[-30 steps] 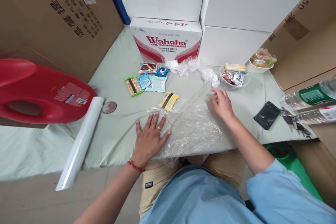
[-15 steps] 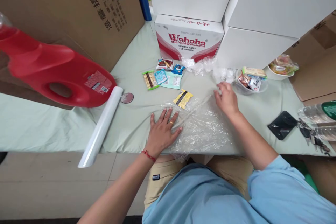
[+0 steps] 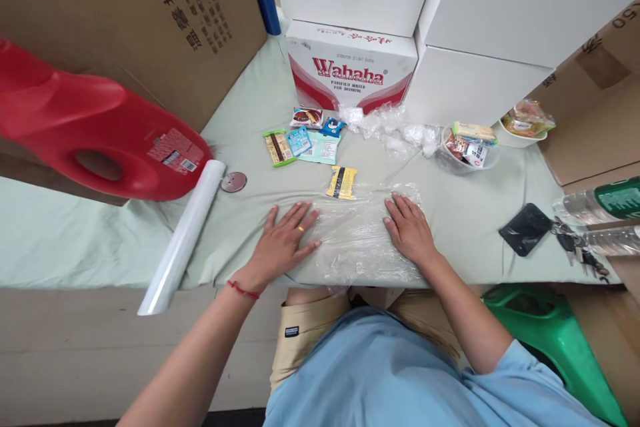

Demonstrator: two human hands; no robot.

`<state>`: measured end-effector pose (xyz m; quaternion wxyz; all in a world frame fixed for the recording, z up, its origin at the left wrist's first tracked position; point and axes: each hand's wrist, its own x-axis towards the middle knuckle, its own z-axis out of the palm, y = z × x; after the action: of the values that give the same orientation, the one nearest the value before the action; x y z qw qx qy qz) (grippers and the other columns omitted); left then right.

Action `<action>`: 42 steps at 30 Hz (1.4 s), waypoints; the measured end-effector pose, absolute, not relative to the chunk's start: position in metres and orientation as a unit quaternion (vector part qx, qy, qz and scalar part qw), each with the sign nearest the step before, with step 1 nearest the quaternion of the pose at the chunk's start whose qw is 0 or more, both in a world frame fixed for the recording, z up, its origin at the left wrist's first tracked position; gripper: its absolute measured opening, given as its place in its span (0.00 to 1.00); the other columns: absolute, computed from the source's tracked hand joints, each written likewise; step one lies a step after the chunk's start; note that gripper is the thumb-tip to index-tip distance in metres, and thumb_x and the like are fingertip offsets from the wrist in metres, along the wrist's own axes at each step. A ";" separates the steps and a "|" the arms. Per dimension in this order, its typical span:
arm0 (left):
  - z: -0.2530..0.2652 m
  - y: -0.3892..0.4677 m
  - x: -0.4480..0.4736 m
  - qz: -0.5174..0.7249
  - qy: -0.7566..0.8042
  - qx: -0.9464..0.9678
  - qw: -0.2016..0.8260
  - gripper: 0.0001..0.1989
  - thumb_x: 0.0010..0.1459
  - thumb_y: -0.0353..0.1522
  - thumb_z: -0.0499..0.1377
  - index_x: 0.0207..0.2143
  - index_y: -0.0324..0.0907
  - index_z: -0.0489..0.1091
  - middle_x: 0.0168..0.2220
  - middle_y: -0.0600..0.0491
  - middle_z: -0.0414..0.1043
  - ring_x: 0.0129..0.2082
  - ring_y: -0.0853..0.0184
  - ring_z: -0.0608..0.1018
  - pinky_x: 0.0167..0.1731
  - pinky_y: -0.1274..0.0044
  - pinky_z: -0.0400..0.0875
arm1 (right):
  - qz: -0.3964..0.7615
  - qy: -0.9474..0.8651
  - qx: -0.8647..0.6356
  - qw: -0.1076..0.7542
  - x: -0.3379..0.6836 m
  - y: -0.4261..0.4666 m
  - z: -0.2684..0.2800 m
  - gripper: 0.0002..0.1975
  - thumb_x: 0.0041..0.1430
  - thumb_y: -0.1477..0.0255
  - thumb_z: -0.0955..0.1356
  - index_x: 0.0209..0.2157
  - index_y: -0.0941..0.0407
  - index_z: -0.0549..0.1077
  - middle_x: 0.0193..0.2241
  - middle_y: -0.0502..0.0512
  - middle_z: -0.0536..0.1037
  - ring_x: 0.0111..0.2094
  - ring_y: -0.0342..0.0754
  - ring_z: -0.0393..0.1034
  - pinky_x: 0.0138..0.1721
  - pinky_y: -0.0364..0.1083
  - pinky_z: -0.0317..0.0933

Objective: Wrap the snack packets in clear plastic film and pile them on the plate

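Observation:
A clear sheet of plastic film (image 3: 353, 240) lies spread on the green cloth in front of me, its near edge hanging over the table edge. My left hand (image 3: 284, 240) rests flat at the film's left side, fingers stretched out. On its right side my right hand (image 3: 409, 227) lies palm down, also open. Just beyond the film's far edge sits a yellow snack packet (image 3: 341, 183) with a dark stripe. Farther back are several small packets, among them a green-edged one (image 3: 279, 147), a pale green one (image 3: 320, 148) and a dark blue one (image 3: 331, 127).
Left stand a red jug (image 3: 125, 140) and a white film roll (image 3: 185, 233) jutting past the edge. Crumpled film (image 3: 387, 125) lies before the Wahaha box (image 3: 353, 73). Rightward are a clear bowl of snacks (image 3: 463, 161), a white bowl (image 3: 520, 133), a black pouch (image 3: 525, 230), keys and bottles.
My right hand has come down from above the film to lie flat on it. The film looks flatter and wider, and my left hand has shifted to its left edge.

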<state>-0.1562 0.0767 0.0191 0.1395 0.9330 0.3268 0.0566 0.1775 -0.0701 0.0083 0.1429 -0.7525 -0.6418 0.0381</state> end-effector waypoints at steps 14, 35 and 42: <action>0.050 0.017 -0.081 0.158 0.376 0.901 0.145 0.27 0.75 0.41 0.49 0.72 0.45 0.61 0.74 0.40 0.59 0.75 0.50 0.61 0.73 0.47 0.43 | 0.043 -0.651 -0.744 0.146 0.179 -0.068 0.012 0.28 0.77 0.60 0.59 0.72 0.52 0.65 0.73 0.62 0.62 0.74 0.63 0.54 0.72 0.67 0.52; 0.025 0.039 -0.112 0.107 0.336 0.926 0.135 0.33 0.73 0.49 0.50 0.74 0.44 0.58 0.77 0.44 0.52 0.77 0.54 0.56 0.75 0.50 0.33 | 0.222 -0.482 -0.753 0.390 0.201 0.064 0.056 0.16 0.66 0.59 0.69 0.50 0.51 0.77 0.40 0.55 0.82 0.27 0.48 0.75 0.34 0.50 0.72; 0.025 0.039 -0.113 0.107 0.334 0.927 0.131 0.34 0.74 0.50 0.48 0.74 0.43 0.58 0.76 0.45 0.54 0.76 0.55 0.57 0.75 0.49 0.36 | 0.365 -0.322 -0.742 0.462 0.134 0.204 0.051 0.15 0.54 0.71 0.78 0.39 0.57 0.71 0.24 0.48 0.73 0.22 0.41 0.63 0.22 0.39 0.56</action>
<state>-0.1128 0.0393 0.0246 0.1305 0.9272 0.3342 0.1075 0.1344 0.2041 0.0506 0.4618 -0.7417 -0.3215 0.3650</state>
